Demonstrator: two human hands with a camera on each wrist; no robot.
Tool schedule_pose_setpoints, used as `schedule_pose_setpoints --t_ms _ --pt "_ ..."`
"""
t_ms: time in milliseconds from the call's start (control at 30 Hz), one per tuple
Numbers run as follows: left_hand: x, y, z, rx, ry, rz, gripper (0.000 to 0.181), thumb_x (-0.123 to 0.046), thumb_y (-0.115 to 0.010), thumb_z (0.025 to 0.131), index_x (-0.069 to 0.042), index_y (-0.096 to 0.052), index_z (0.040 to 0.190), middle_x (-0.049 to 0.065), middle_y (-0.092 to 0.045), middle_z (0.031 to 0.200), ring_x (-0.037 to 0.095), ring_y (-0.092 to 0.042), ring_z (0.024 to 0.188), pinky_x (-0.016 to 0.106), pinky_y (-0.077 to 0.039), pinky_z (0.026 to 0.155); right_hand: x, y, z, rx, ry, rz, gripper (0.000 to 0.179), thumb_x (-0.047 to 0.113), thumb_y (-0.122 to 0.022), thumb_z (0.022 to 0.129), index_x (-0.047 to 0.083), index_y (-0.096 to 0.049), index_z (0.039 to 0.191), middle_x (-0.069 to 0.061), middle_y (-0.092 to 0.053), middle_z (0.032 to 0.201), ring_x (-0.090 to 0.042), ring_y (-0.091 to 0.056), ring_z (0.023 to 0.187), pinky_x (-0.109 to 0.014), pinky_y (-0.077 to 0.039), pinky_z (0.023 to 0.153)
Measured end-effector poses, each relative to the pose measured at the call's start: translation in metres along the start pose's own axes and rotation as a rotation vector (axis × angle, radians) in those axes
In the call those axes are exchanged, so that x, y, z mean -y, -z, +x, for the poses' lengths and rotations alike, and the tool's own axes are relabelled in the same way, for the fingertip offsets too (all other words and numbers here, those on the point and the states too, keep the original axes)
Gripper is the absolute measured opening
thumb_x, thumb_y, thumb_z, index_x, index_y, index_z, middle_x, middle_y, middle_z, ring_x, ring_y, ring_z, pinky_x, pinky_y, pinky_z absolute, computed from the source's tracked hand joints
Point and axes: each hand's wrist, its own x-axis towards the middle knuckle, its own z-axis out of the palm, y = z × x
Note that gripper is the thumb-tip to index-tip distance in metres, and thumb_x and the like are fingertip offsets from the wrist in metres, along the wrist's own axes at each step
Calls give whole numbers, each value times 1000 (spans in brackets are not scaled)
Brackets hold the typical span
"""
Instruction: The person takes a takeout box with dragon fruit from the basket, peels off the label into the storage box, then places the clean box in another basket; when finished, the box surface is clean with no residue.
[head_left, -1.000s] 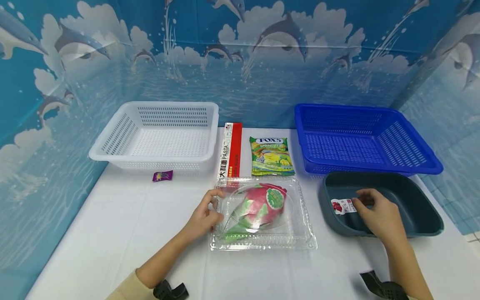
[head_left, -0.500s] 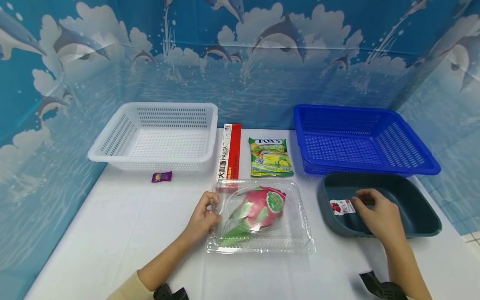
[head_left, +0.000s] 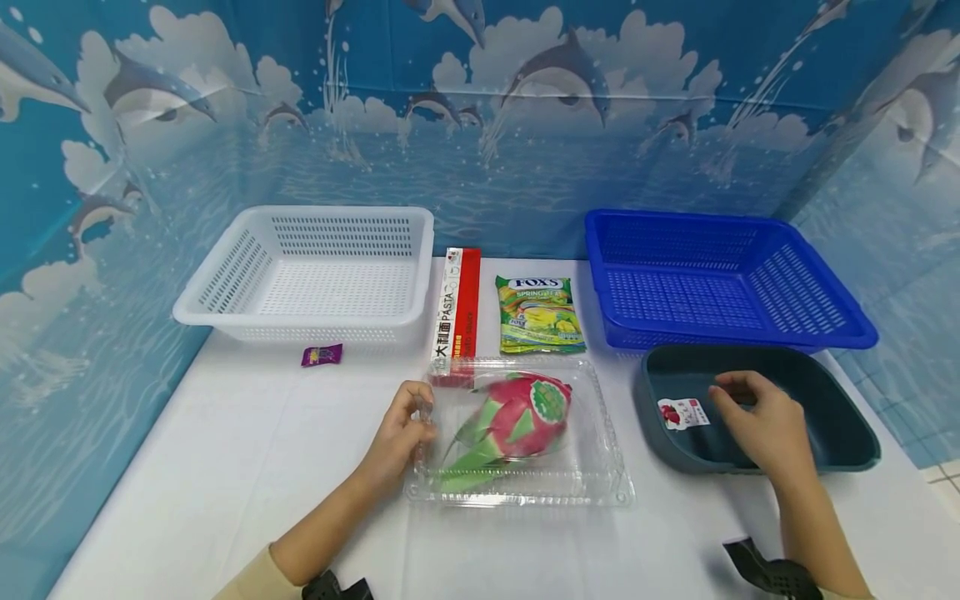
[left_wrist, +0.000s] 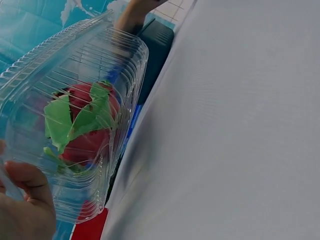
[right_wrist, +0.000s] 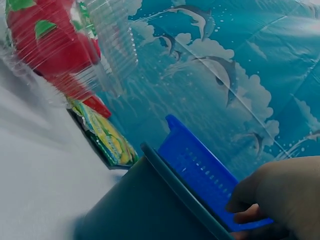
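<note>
My left hand [head_left: 397, 433] pinches the left edge of a clear plastic clamshell box [head_left: 536, 497], thumb and fingers curled at its rim. Inside lies a pink and green dragon fruit [head_left: 525, 412] with a round green sticker. In the left wrist view the left hand [left_wrist: 27, 200] is at the box's corner, with the fruit [left_wrist: 87, 122] seen through the ribbed wall. My right hand [head_left: 768, 417] hovers over the dark green basin [head_left: 843, 417], fingers loosely bent and holding nothing. Left of its fingertips, in the basin, is a small white label [head_left: 683, 413] with a red fruit picture.
Behind the box lie a red and white pasta packet [head_left: 459, 308], partly overlapped by it, and a green candy bag [head_left: 540, 315]. A white basket [head_left: 300, 321] stands back left, a blue basket [head_left: 738, 340] back right. A purple wrapped sweet [head_left: 322, 355] lies before the white basket.
The box's left side has shifted slightly left and nearer with my left hand. My right thumb and fingers have drawn a little away from the label, which stays in the basin.
</note>
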Motion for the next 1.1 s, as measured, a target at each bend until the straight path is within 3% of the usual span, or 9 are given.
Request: schedule_pose_setpoints --t_ms 133,233,367,533,667,867,1000,1100 --pt "-7 2 0 1 -12 -19 31 3 -49 75 -2 -37 104 14 -38 106 10 -46 72 16 -39 55 1 3 6 -31 -9 -2 41 27 -50 102 -6 -52 126 -30 -55 119 -45 -50 105 -52 -49 77" --pt "-12 3 0 18 -24 -41 31 4 -49 76 -8 -40 103 13 -37 106 5 -45 66 14 -39 53 1 7 11 -66 -4 -10 40 26 -50 101 -6 -53 125 -29 -56 117 -42 -53 100 -33 -51 70" --pt "-18 3 -1 48 -46 -75 34 5 -48 76 -15 -42 102 12 -36 105 2 -44 60 13 -36 48 2 13 21 -95 4 -7 40 27 -50 101 -6 -55 123 -27 -57 113 -38 -54 95 -14 -41 58" --pt "-25 -1 -3 55 -47 -85 34 4 -48 76 -16 -42 102 12 -36 105 3 -45 60 13 -36 47 2 18 32 -117 -19 8 41 28 -49 101 -6 -56 123 -27 -58 112 -35 -54 96 -17 -41 58" --pt "-31 -5 -3 6 -43 -65 33 4 -48 76 -14 -43 102 15 -36 107 8 -48 70 14 -39 52 2 20 39 -156 -47 21 41 29 -50 101 -5 -58 122 -24 -61 109 -17 -54 84 -15 -41 56" --pt "-39 -10 -1 -66 -27 -76 32 6 -45 75 -5 -39 104 16 -37 110 14 -47 73 16 -39 52 2 17 49 -196 -194 110 41 33 -51 99 0 -58 122 -11 -61 102 -2 -49 72 -14 -42 55" --pt "-46 -12 4 -78 -14 -96 32 8 -43 75 -8 -39 103 13 -37 111 11 -46 69 16 -39 51 3 17 54 -218 -292 208 37 36 -56 97 6 -55 119 1 -58 93 6 -53 64 -12 -43 56" --pt "-53 -12 10 -73 -10 -101 33 8 -43 75 -10 -40 103 14 -38 111 13 -49 68 17 -41 51 3 17 58 -225 -320 283 33 36 -59 96 11 -53 117 4 -57 91 9 -56 59 -10 -46 55"
